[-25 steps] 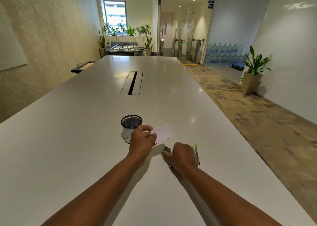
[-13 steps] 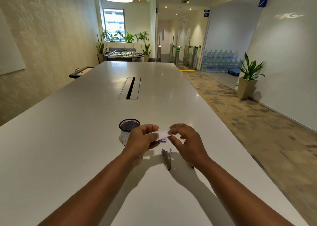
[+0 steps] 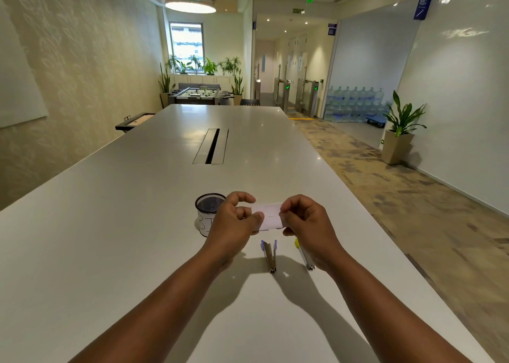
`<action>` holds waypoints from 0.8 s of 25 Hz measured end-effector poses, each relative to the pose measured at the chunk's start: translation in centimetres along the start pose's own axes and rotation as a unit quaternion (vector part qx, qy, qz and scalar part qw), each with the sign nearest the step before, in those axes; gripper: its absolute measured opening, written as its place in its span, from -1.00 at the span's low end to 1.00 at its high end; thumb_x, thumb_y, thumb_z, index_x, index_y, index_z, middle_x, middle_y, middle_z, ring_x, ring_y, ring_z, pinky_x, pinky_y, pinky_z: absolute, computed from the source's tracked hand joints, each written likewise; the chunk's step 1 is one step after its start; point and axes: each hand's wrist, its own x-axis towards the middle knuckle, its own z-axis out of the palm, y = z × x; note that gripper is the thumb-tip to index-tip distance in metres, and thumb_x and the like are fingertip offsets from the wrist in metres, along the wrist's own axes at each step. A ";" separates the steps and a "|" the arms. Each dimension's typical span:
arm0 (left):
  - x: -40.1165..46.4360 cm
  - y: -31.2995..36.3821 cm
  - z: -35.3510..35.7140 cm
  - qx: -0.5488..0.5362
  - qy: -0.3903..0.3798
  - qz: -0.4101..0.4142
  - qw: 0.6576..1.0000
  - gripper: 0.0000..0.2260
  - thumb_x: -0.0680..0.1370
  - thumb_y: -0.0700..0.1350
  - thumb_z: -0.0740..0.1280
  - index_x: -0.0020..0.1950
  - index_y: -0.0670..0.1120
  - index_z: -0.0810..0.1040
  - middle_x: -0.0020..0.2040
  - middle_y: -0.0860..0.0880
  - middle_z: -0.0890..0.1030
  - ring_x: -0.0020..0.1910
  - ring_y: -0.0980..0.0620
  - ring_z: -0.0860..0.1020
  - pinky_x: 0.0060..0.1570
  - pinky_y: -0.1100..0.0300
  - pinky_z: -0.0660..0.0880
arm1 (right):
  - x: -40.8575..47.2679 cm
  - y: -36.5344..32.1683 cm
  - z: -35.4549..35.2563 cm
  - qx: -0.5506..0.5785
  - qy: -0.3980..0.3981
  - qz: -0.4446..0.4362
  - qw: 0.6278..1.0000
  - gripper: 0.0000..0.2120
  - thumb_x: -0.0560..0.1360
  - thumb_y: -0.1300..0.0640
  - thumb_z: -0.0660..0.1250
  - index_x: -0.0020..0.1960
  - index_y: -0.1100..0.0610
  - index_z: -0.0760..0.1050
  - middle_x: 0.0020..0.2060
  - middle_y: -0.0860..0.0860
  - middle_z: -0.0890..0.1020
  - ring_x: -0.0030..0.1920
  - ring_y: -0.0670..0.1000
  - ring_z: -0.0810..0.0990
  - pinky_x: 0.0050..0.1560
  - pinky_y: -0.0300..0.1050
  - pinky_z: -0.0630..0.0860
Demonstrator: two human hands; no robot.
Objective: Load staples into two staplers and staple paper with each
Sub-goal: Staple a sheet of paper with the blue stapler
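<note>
Presently the left hand (image 3: 234, 222) and right hand (image 3: 305, 225) pinch opposite ends of the small white paper slip (image 3: 270, 216) above the white surface (image 3: 110, 225). Both slim metal staplers, purple-tipped (image 3: 269, 255) and yellow-tipped (image 3: 303, 254), lie beneath. Risk: tugging could tear the slip at its staples.

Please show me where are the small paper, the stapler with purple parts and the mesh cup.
small paper (image 3: 270, 216): head view, on the bare middle between the two hands.
stapler with purple parts (image 3: 269, 254): head view, on its metal body.
mesh cup (image 3: 207, 203): head view, on the dark mesh near its rim.
</note>
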 end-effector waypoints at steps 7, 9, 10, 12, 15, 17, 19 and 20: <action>-0.5 1.6 0.3 -0.060 0.000 -0.010 0.998 -0.78 0.61 -0.34 0.29 0.14 -0.05 0.55 0.00 -0.10 0.69 -0.09 0.05 0.68 -0.25 0.27 0.60 | -0.3 -1.1 -0.1 0.072 0.017 0.058 0.996 -0.84 0.59 0.35 0.31 0.08 0.21 0.64 -0.09 0.11 0.75 -0.21 -0.02 0.68 -0.20 -0.17 0.61; -0.4 1.9 0.3 -0.098 -0.026 -0.050 0.994 -0.80 0.61 -0.35 0.28 0.05 -0.11 0.64 0.00 -0.14 0.70 -0.14 0.00 0.70 -0.22 0.22 0.62 | -0.3 -1.5 -0.2 0.078 0.019 0.063 0.995 -0.84 0.59 0.34 0.33 0.09 0.21 0.65 -0.12 0.10 0.75 -0.23 -0.01 0.68 -0.20 -0.18 0.61; -0.3 1.9 0.2 -0.116 -0.039 -0.069 0.990 -0.81 0.60 -0.35 0.29 0.03 -0.14 0.66 0.00 -0.17 0.70 -0.16 -0.03 0.71 -0.20 0.20 0.63 | -0.4 -1.7 -0.2 0.078 0.018 0.064 0.995 -0.84 0.58 0.34 0.33 0.09 0.21 0.65 -0.14 0.09 0.75 -0.23 -0.01 0.67 -0.20 -0.18 0.61; -0.2 2.1 0.0 -0.152 -0.054 -0.096 0.982 -0.82 0.58 -0.36 0.31 0.04 -0.19 0.68 -0.02 -0.21 0.71 -0.17 -0.07 0.70 -0.21 0.18 0.64 | -0.4 -2.0 -0.3 0.079 0.016 0.071 0.994 -0.84 0.58 0.33 0.34 0.10 0.21 0.65 -0.17 0.10 0.74 -0.24 -0.01 0.67 -0.20 -0.16 0.60; -0.2 2.7 -0.1 -0.216 -0.043 -0.131 0.967 -0.86 0.56 -0.36 0.34 0.03 -0.24 0.68 -0.09 -0.23 0.72 -0.19 -0.09 0.71 -0.20 0.19 0.67 | -0.3 -2.3 -0.3 0.123 0.013 0.108 0.986 -0.84 0.58 0.32 0.33 0.11 0.24 0.64 -0.20 0.12 0.72 -0.28 -0.01 0.65 -0.22 -0.16 0.58; -0.2 2.9 0.0 -0.252 -0.034 -0.152 0.955 -0.88 0.54 -0.35 0.36 0.03 -0.27 0.68 -0.09 -0.25 0.73 -0.19 -0.10 0.72 -0.16 0.18 0.67 | -0.4 -2.4 -0.2 0.183 0.013 0.138 0.973 -0.85 0.58 0.35 0.32 0.10 0.30 0.64 -0.25 0.15 0.67 -0.32 -0.01 0.61 -0.29 -0.20 0.56; -0.4 3.2 0.2 -0.274 -0.033 -0.163 0.947 -0.89 0.53 -0.35 0.37 0.02 -0.29 0.67 -0.10 -0.25 0.73 -0.20 -0.10 0.72 -0.16 0.18 0.68 | -0.5 -2.7 -0.2 0.229 0.019 0.162 0.960 -0.86 0.57 0.37 0.32 0.07 0.34 0.63 -0.31 0.16 0.63 -0.35 -0.01 0.56 -0.35 -0.24 0.55; -0.4 3.2 0.3 -0.282 -0.032 -0.167 0.944 -0.89 0.53 -0.35 0.37 0.02 -0.30 0.66 -0.10 -0.26 0.72 -0.21 -0.10 0.72 -0.16 0.18 0.68 | -0.5 -2.8 -0.2 0.242 0.021 0.169 0.955 -0.86 0.57 0.38 0.32 0.08 0.35 0.62 -0.32 0.16 0.61 -0.36 -0.01 0.55 -0.36 -0.26 0.55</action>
